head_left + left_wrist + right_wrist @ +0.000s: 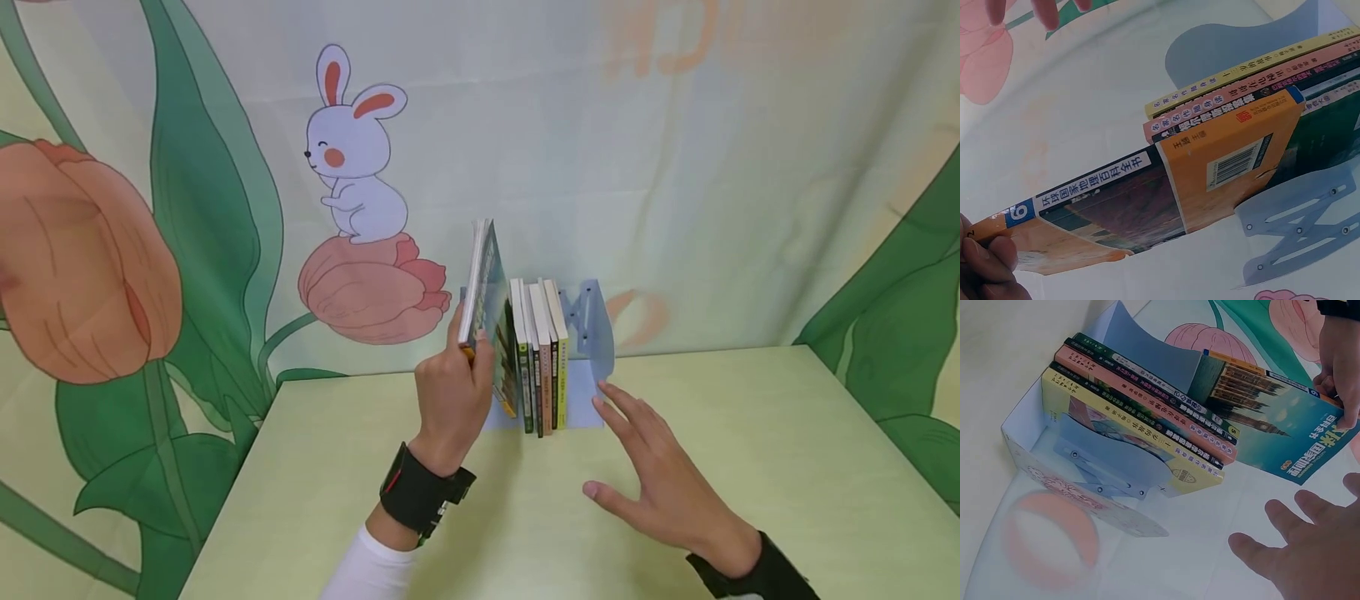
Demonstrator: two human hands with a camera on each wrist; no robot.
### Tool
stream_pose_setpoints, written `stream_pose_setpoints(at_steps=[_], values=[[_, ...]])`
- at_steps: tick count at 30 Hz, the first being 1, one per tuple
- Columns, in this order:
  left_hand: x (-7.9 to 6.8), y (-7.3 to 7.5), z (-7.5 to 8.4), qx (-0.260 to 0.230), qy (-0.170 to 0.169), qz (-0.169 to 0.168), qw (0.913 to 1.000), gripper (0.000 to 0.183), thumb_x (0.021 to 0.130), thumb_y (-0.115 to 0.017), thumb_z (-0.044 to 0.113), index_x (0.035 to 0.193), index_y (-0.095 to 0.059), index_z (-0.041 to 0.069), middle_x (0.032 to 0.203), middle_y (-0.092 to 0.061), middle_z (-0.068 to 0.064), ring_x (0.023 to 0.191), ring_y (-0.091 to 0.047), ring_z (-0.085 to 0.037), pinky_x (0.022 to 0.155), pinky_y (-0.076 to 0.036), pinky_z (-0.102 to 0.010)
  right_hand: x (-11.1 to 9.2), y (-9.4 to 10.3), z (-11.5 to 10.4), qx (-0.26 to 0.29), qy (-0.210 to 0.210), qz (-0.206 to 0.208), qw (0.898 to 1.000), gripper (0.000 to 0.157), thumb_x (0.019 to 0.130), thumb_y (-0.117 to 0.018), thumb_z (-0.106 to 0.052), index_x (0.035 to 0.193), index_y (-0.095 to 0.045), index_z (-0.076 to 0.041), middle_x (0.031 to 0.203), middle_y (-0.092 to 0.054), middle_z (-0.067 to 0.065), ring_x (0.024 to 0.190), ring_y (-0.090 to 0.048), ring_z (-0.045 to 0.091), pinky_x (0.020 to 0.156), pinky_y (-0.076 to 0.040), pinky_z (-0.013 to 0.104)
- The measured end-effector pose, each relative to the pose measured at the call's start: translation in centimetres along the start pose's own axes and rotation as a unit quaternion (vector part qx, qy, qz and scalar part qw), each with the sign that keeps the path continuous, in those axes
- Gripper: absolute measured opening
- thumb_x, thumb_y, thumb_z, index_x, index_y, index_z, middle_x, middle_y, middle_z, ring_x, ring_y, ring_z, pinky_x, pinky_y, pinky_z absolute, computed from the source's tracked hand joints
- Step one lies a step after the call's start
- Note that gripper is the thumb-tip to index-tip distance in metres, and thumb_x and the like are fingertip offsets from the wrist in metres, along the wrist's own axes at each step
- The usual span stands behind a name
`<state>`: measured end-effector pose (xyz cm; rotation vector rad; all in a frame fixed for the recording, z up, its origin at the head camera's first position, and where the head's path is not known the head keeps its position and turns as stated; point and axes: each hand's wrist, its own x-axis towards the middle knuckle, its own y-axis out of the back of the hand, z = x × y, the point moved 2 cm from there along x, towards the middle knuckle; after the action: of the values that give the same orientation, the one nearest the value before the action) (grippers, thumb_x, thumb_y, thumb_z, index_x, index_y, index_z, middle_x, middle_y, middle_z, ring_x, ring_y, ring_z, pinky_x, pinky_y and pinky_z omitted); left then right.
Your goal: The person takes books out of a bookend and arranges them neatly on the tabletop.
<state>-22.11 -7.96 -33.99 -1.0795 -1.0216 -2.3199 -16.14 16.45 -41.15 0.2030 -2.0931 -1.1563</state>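
Observation:
My left hand (453, 400) grips a large thin book (487, 292) with a teal cover, thumb on one face and fingers on the other. The right wrist view shows a clock tower on that book's cover (1260, 419), with the left hand (1340, 369) at its end. Its spine (1094, 181) has a blue "6" label. The book stands tilted at the left of a row of upright books (543, 358) on a light-blue bookend rack (600, 333). My right hand (660, 467), fingers spread, holds nothing in front of the rack's right end.
The rack's right side plate (1110, 456) stands beside a yellow book (1135, 431). Behind the pale green table (315, 467) hangs a curtain (510, 125) printed with tulips and a rabbit. A black band (423, 492) wraps the left wrist.

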Motion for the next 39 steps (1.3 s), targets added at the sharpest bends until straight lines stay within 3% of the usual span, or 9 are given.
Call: stream_pose_setpoints(at_steps=[6, 10, 15, 21, 28, 31, 37, 39], values=[[-0.1, 0.3, 0.1, -0.016, 0.003, 0.011, 0.9998, 0.047, 0.1, -0.048, 0.018, 0.142, -0.047, -0.003, 0.053, -0.054, -0.008, 0.036, -0.027, -0.006, 0.039, -0.02, -0.018, 0.3, 0.2, 0.1, 0.002, -0.002, 0.002, 1.0, 0.094, 0.081, -0.076, -0.04, 0.157, -0.025, -0.018, 0.163, -0.023, 0.003, 0.145, -0.03, 0.026, 0.117, -0.023, 0.052], [-0.3, 0.5, 0.2, -0.018, -0.003, 0.018, 0.9997, 0.047, 0.1, -0.048, 0.017, 0.142, -0.046, -0.003, 0.062, -0.065, -0.012, 0.036, -0.028, -0.005, 0.038, -0.02, -0.017, 0.4, 0.3, 0.1, 0.008, -0.006, 0.002, 1.0, 0.094, 0.081, -0.076, -0.039, 0.157, -0.025, -0.019, 0.163, -0.022, 0.003, 0.145, -0.029, 0.026, 0.117, -0.023, 0.054], [-0.6, 1.2, 0.4, -0.015, -0.011, 0.038, 0.9991, 0.046, 0.098, -0.05, 0.015, 0.14, -0.047, -0.004, 0.059, -0.063, -0.012, 0.035, -0.035, -0.008, 0.038, -0.022, -0.017, 0.4, 0.3, 0.2, 0.012, -0.005, 0.004, 1.0, 0.094, 0.081, -0.076, -0.038, 0.157, -0.024, -0.019, 0.163, -0.021, 0.003, 0.145, -0.029, 0.026, 0.115, -0.024, 0.055], [-0.9, 2.1, 0.8, -0.032, -0.03, 0.06, 0.9972, 0.048, 0.097, -0.051, 0.013, 0.142, -0.047, -0.001, 0.085, -0.075, -0.019, 0.035, -0.043, -0.012, 0.038, -0.022, -0.018, 0.4, 0.4, 0.2, 0.017, 0.0, 0.02, 1.0, 0.093, 0.08, -0.076, -0.036, 0.157, -0.025, -0.017, 0.163, -0.022, 0.004, 0.145, -0.029, 0.027, 0.112, -0.026, 0.056], [-1.4, 3.0, 1.2, -0.052, -0.054, 0.081, 0.9939, 0.048, 0.096, -0.051, 0.01, 0.143, -0.046, 0.0, 0.11, -0.072, -0.021, 0.048, -0.064, -0.02, 0.038, -0.024, -0.017, 0.4, 0.5, 0.2, 0.021, -0.014, 0.019, 0.999, 0.093, 0.081, -0.076, -0.035, 0.157, -0.025, -0.019, 0.163, -0.022, 0.003, 0.145, -0.029, 0.03, 0.109, -0.03, 0.063], [-1.5, 3.3, 1.3, -0.059, -0.059, 0.086, 0.9928, 0.049, 0.096, -0.05, 0.01, 0.144, -0.046, 0.001, 0.114, -0.071, -0.02, 0.054, -0.069, -0.023, 0.038, -0.027, -0.019, 0.4, 0.5, 0.2, 0.022, -0.016, 0.022, 0.999, 0.093, 0.081, -0.076, -0.035, 0.157, -0.025, -0.019, 0.163, -0.022, 0.003, 0.145, -0.029, 0.03, 0.109, -0.03, 0.062], [-1.8, 3.9, 1.7, -0.072, -0.066, 0.091, 0.9911, 0.049, 0.096, -0.051, 0.01, 0.144, -0.046, 0.0, 0.116, -0.07, -0.02, 0.07, -0.074, -0.028, 0.044, -0.049, -0.025, 0.3, 0.6, 0.1, 0.024, -0.011, 0.035, 0.999, 0.093, 0.08, -0.076, -0.033, 0.157, -0.025, -0.017, 0.163, -0.023, 0.003, 0.145, -0.029, 0.029, 0.107, -0.033, 0.058], [-1.9, 4.1, 1.9, -0.076, -0.068, 0.094, 0.9903, 0.049, 0.096, -0.051, 0.01, 0.143, -0.047, 0.0, 0.116, -0.07, -0.02, 0.072, -0.074, -0.029, 0.046, -0.051, -0.027, 0.3, 0.7, 0.1, 0.026, -0.011, 0.037, 0.999, 0.093, 0.08, -0.076, -0.032, 0.157, -0.025, -0.017, 0.163, -0.023, 0.004, 0.145, -0.03, 0.029, 0.107, -0.033, 0.058]])
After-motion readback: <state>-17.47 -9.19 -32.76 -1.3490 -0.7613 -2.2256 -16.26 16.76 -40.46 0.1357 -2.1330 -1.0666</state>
